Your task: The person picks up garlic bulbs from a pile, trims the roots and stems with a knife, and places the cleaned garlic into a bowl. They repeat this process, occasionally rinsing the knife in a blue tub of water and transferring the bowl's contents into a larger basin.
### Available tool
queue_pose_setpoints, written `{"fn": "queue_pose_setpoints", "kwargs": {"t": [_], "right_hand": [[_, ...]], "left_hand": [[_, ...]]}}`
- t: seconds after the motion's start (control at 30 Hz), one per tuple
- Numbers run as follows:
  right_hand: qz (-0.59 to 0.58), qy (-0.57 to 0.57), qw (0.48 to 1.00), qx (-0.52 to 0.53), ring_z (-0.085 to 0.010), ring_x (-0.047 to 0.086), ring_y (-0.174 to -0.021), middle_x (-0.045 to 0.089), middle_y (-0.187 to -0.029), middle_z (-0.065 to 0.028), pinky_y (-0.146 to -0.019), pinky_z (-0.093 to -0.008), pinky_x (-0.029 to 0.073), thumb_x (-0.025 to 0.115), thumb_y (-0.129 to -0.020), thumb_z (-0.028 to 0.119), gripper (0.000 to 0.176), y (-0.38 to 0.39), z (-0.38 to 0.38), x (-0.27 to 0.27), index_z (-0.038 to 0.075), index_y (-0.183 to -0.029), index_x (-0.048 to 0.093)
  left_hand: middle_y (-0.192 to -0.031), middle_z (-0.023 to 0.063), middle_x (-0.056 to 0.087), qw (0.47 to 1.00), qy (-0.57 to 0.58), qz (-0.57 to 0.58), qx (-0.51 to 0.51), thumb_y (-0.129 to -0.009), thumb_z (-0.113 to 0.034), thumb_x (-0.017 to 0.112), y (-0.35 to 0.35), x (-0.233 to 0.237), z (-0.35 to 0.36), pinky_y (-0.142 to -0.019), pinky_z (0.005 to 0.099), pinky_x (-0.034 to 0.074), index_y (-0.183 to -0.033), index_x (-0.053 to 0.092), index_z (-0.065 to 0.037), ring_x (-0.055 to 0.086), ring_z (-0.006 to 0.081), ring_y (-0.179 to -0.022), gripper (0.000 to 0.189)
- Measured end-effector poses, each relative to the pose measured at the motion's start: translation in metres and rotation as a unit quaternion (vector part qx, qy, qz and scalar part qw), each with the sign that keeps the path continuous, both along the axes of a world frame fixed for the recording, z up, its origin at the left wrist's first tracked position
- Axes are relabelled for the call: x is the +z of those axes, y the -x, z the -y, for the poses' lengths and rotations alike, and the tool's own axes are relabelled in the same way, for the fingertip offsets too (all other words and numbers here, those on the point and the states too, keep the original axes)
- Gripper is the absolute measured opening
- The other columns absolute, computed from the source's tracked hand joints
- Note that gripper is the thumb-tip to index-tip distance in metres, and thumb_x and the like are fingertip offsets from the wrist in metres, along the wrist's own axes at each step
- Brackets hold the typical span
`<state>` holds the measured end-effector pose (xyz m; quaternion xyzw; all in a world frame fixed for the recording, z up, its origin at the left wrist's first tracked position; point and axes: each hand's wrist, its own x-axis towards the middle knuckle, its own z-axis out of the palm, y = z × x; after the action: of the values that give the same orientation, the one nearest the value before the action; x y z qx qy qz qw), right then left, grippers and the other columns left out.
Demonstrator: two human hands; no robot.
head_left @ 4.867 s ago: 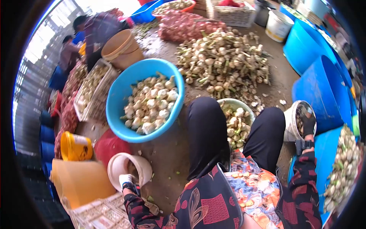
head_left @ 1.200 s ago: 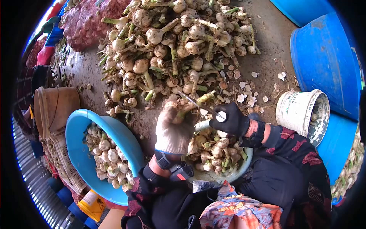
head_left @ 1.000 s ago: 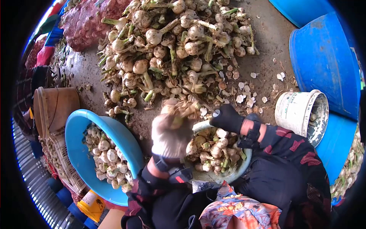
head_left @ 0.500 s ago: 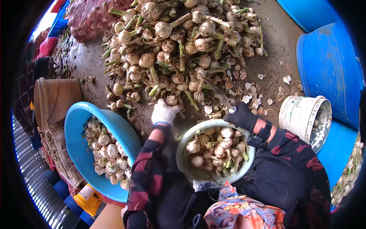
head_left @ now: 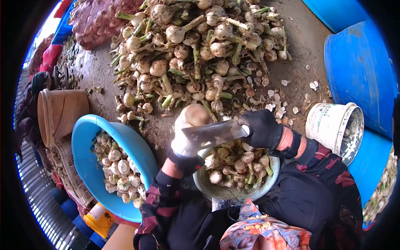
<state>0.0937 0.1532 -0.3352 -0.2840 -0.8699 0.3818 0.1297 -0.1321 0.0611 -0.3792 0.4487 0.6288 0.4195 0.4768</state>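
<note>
My left hand (head_left: 186,132), in a white glove, holds a garlic bulb (head_left: 196,115) above the left rim of a pale green basin (head_left: 271,183). In a dark glove, my right hand (head_left: 260,128) grips a knife by its handle. The broad knife blade (head_left: 214,132) points left and lies across, just below the bulb; whether they touch is unclear. Garlic bulbs (head_left: 239,164) with short stems lie inside the pale basin. Beyond my hands rises a large pile of garlic (head_left: 183,54) with stems on the ground.
A blue basin (head_left: 93,121) of trimmed garlic stands at left, near a brown bucket (head_left: 66,110). At right are a white bucket (head_left: 325,125) and large blue tubs (head_left: 358,66). A red net sack (head_left: 98,25) lies back left. Another person (head_left: 31,112) is at far left.
My left hand has lifted a bulb from the pile's near edge and moved toward me. My right hand has turned the blade leftward, close to the bulb. The person at far left has shifted.
</note>
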Motion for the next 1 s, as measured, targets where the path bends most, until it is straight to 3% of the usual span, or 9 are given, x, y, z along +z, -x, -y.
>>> {"fn": "queue_pose_setpoints", "kwargs": {"t": [0.07,0.3,0.4,0.43,0.53,0.57,0.73,0.8,1.0], "right_hand": [[-0.034,-0.042,0.999,-0.001,-0.0293,0.059,-0.060,0.056,-0.067,-0.0083,-0.052,-0.0381,0.046,0.071,-0.062,0.021,0.022,0.004,0.000,0.010,0.010,-0.076,0.059],[-0.017,-0.021,0.998,0.061,-0.0296,0.059,-0.057,0.056,-0.064,-0.0088,-0.050,-0.0377,0.046,0.071,-0.061,0.021,0.020,0.000,0.000,0.013,0.010,-0.073,0.059],[-0.048,0.011,0.997,0.051,-0.0298,0.059,-0.057,0.057,-0.063,-0.0091,-0.050,-0.0374,0.046,0.071,-0.062,0.022,0.019,-0.003,0.001,0.001,0.010,-0.071,0.060],[-0.048,0.011,0.998,0.050,-0.0298,0.059,-0.057,0.057,-0.063,-0.0091,-0.050,-0.0374,0.046,0.071,-0.062,0.022,0.019,-0.004,0.001,-0.004,0.010,-0.071,0.060],[0.001,-0.017,1.000,-0.002,-0.0316,0.059,-0.058,0.058,-0.063,-0.0112,-0.051,-0.0373,0.047,0.065,-0.072,0.021,0.013,-0.017,0.000,-0.044,0.009,-0.071,0.061],[0.039,-0.001,0.999,-0.018,-0.0310,0.060,-0.058,0.059,-0.063,-0.0123,-0.052,-0.0374,0.047,0.064,-0.073,0.020,0.012,-0.033,-0.012,-0.062,0.009,-0.070,0.060],[0.008,0.232,0.950,-0.208,-0.0140,0.059,-0.058,0.062,-0.064,-0.0042,-0.055,-0.0297,0.047,0.072,-0.073,0.017,0.013,-0.046,-0.001,-0.050,0.007,-0.074,0.063],[-0.066,0.367,0.906,-0.201,-0.0083,0.055,-0.059,0.059,-0.064,0.0001,-0.056,-0.0277,0.046,0.080,-0.069,0.018,0.021,-0.030,0.007,-0.027,0.007,-0.072,0.062],[-0.048,0.452,0.877,-0.159,-0.0084,0.051,-0.061,0.054,-0.066,0.0027,-0.057,-0.0267,0.044,0.081,-0.065,0.016,0.028,-0.007,0.023,0.001,0.006,-0.074,0.056]], "left_hand": [[-0.104,0.0101,0.059,0.820,0.172,0.536,0.101,-0.076,-0.017,0.070,-0.012,0.038,0.004,-0.082,0.0317,0.053,-0.122,0.040,-0.002,0.062,0.0198,-0.093,0.057],[-0.110,0.0089,0.057,0.983,0.041,0.156,-0.081,-0.088,-0.005,0.051,-0.030,0.032,0.007,-0.086,0.0306,0.051,-0.123,0.040,-0.001,0.059,0.0170,-0.101,0.036],[-0.111,0.0088,0.057,0.858,0.115,0.501,-0.013,-0.090,-0.007,0.050,-0.035,0.047,0.013,-0.086,0.0301,0.050,-0.122,0.042,-0.001,0.059,0.0163,-0.102,0.033],[-0.112,0.0098,0.057,0.965,0.010,0.204,-0.166,-0.089,-0.007,0.052,-0.033,0.052,0.008,-0.083,0.0275,0.050,-0.122,0.042,-0.001,0.059,0.0160,-0.099,0.035],[-0.091,0.0095,0.064,0.942,0.097,-0.107,-0.303,-0.075,-0.023,0.071,-0.033,0.035,0.017,-0.073,0.0278,0.050,-0.099,0.058,0.001,0.061,0.0158,-0.086,0.037],[-0.088,0.0089,0.063,0.949,0.036,0.229,-0.212,-0.070,-0.025,0.077,-0.037,0.063,0.006,-0.071,0.0276,0.049,-0.099,0.058,0.001,0.060,0.0150,-0.083,0.043],[-0.083,0.0047,0.059,0.952,0.056,0.299,-0.039,-0.070,-0.031,0.077,-0.045,0.069,-0.012,-0.063,0.0233,0.047,-0.110,0.052,0.002,0.056,0.0125,-0.072,0.057],[-0.069,0.0058,0.054,0.814,-0.050,0.571,0.094,-0.081,-0.039,0.069,-0.049,0.064,-0.025,-0.058,0.0324,0.047,-0.120,0.042,0.002,0.053,0.0178,-0.057,0.063],[-0.111,0.0119,0.059,0.721,0.039,0.646,0.247,-0.084,-0.041,0.062,-0.047,0.030,-0.013,-0.100,0.0550,0.037,-0.118,0.049,-0.009,0.056,0.0335,-0.103,0.049]]}}
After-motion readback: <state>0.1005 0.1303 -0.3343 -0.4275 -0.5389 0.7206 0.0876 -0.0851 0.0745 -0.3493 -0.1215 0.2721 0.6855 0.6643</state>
